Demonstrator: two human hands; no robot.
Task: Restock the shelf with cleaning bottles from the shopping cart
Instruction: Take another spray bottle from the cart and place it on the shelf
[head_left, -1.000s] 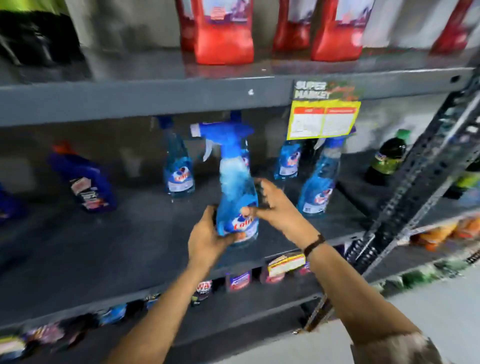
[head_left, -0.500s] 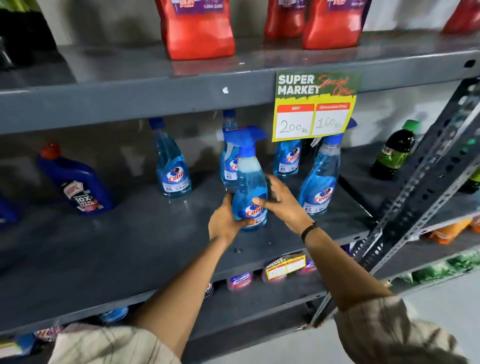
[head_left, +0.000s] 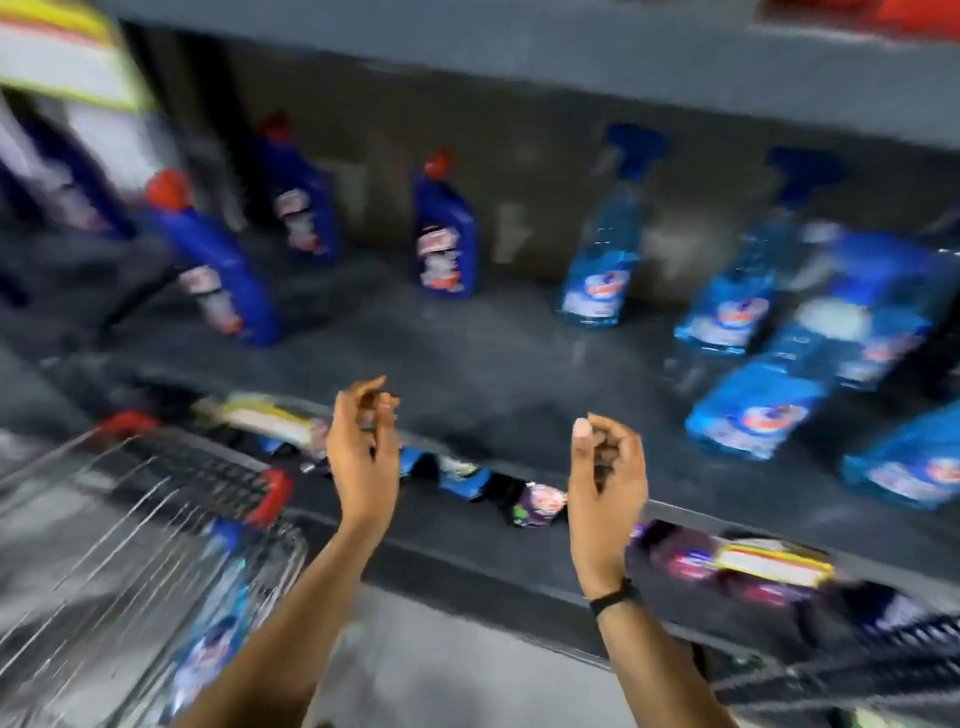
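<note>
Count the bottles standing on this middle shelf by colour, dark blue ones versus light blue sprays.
Dark blue bottles with red caps: 3
Light blue spray bottles: 5
Total: 8, leaving out a blurred dark blue shape at the far left edge.

Spray bottles (head_left: 597, 260) on shelf (head_left: 467, 364), cart (head_left: 156, 519) lower left.

Setting I read as a shop aisle, supermarket type. Grey metal shelf (head_left: 467, 364) stocked with rows of blue spray bottles (head_left: 597, 270) and dark blue red-capped bottles (head_left: 444, 244); wire shopping cart (head_left: 156, 519) near left; yellow price tags (head_left: 769, 564) on shelf edges.
</note>
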